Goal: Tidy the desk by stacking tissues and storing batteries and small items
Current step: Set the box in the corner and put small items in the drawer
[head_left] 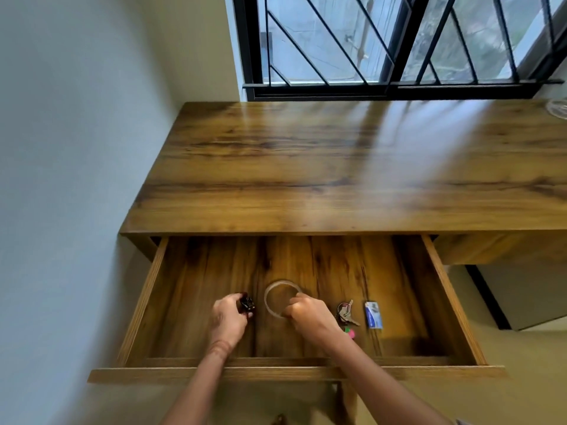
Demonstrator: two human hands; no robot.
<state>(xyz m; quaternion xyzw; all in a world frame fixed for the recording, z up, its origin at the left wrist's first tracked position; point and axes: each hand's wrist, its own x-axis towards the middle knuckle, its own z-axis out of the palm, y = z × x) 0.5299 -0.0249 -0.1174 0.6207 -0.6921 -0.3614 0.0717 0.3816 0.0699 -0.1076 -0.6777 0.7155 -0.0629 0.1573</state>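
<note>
Open drawer (pixel 147 302): left hand (pixel 228 320) pinches a small dark object (pixel 247 303); right hand (pixel 310 317), fingers curled, grips the clear ring (pixel 280 282); keys (pixel 346 312) at its 3 o'clock

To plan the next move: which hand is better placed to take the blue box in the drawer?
Right, likely. The right hand, on the clear ring, is beside the keys next to the blue box; the left hand holds a dark item farther left.
</note>
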